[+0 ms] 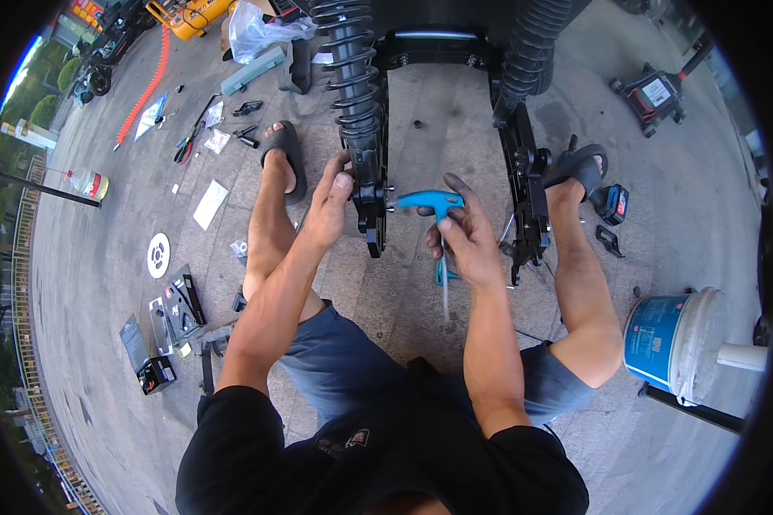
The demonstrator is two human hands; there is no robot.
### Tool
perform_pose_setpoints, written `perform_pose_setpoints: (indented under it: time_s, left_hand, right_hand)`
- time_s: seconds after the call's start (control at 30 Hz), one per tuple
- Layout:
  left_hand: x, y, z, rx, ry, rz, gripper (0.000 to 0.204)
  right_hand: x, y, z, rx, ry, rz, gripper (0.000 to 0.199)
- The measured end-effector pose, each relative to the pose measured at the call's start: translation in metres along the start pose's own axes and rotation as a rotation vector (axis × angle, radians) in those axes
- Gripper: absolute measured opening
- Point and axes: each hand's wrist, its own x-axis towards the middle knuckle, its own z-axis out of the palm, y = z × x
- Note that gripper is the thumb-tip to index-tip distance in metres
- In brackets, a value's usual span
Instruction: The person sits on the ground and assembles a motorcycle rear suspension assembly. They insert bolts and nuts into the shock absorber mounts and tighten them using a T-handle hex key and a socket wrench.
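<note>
My right hand (pixel 468 236) is closed around a T-handle hex key (pixel 434 202) with a blue grip and a thin metal shaft pointing down toward me. The left end of its handle meets a bolt (pixel 391 203) on the inner side of the left fork leg's black lower bracket (pixel 369 210). Against the outer side of that bracket rests my left hand (pixel 328 202), its thumb up and its fingers partly hidden behind the leg. Above it rises a black coil-spring shock (pixel 352 77). The matching right fork leg (pixel 524 189) stands apart from both hands.
Below my right hand lies another teal-handled tool (pixel 442 273). A white bucket with a blue label (pixel 661 339) stands at right, a red floor jack (pixel 653 94) far right. Pliers (pixel 183 153), small bags and opened boxes (pixel 155 373) are scattered at left.
</note>
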Motion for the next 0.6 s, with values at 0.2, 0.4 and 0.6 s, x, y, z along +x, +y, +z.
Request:
perform_pose_setpoints:
  time_s: [0.2, 0.4, 0.6]
  left_hand:
    - [-0.005, 0.011, -0.005, -0.013, 0.016, 0.014, 0.066]
    - [-0.019, 0.031, -0.016, -0.014, 0.272, -0.01, 0.037]
    - [-0.103, 0.031, 0.015, -0.171, 0.684, -0.141, 0.016]
  right_hand:
    - [0.02, 0.018, 0.001, 0.064, 0.243, -0.039, 0.035]
    - [0.032, 0.023, 0.001, 0.026, 0.279, -0.069, 0.035]
    - [0.035, 0.026, 0.001, 0.033, 0.279, -0.083, 0.031]
